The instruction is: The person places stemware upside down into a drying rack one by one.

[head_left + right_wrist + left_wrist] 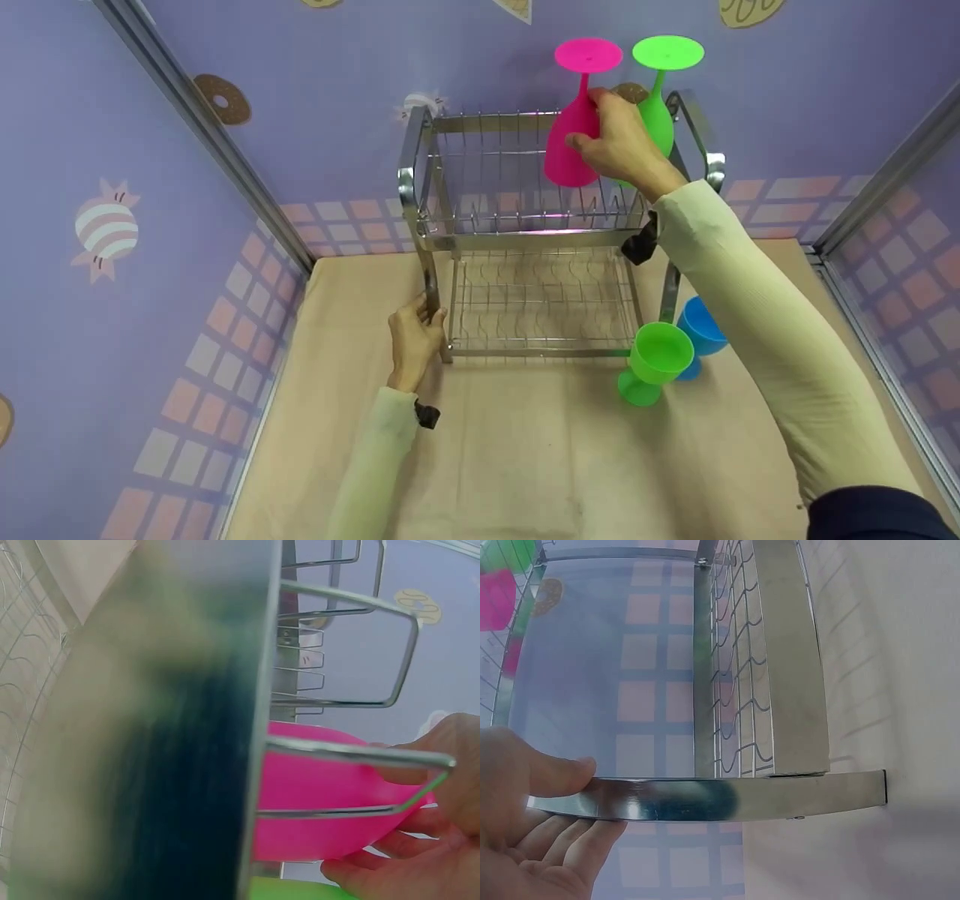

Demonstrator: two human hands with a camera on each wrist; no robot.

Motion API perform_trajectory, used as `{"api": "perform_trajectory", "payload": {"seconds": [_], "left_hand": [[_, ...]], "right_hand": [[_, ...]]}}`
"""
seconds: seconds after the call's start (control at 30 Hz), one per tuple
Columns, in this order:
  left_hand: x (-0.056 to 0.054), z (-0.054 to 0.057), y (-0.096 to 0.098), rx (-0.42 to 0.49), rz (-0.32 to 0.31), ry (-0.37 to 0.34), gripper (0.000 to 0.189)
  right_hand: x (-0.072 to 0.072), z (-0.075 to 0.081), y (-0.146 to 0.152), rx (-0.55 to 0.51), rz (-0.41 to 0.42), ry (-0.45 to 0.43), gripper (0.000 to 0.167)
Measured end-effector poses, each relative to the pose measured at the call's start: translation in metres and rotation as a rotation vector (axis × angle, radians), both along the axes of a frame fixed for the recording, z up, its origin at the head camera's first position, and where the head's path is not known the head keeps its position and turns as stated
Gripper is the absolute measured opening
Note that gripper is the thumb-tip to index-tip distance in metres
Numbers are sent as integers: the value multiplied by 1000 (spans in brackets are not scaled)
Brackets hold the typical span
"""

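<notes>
Upside down on the upper tier of a metal dish rack [525, 241] is a pink goblet [571, 150], its foot upward. My right hand [621, 142] grips it around the bowl near the stem; in the right wrist view the pink bowl [322, 795] shows behind the rack's wire prongs. Just right of it, partly hidden by that hand, a green goblet [657, 124] also stands inverted. Low on the rack's left side, my left hand [414, 337] holds the front upright [675, 799], thumb on one side and fingers on the other.
A second green goblet [661, 354] and a blue goblet [703, 330] stand upright on the beige cloth [517, 450] by the rack's right front leg. The lower wire tier [544, 300] lies near the cloth. Patterned purple walls [337, 90] enclose the back and sides.
</notes>
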State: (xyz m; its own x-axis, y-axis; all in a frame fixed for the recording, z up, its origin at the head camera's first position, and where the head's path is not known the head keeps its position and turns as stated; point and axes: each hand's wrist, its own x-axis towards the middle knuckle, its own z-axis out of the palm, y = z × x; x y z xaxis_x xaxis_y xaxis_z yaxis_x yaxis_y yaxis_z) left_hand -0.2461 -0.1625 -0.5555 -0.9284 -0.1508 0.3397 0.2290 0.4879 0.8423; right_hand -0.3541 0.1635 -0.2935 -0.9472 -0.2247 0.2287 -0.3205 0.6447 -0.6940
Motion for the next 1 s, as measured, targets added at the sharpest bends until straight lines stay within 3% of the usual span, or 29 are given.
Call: {"api": "perform_trajectory", "payload": {"seconds": [0.3, 0.53, 0.77, 1.0], "left_hand": [[0, 1, -1, 2, 8, -8, 28], [0, 2, -3, -23, 31, -30, 34], [1, 2, -1, -25, 36, -37, 37], [1, 1, 4, -14, 32, -27, 37]], "right_hand": [[15, 3, 1, 27, -20, 22, 64], [38, 6, 6, 35, -16, 65, 63], [76, 1, 25, -32, 15, 137, 63], [123, -24, 58, -147, 46, 265, 56]]}}
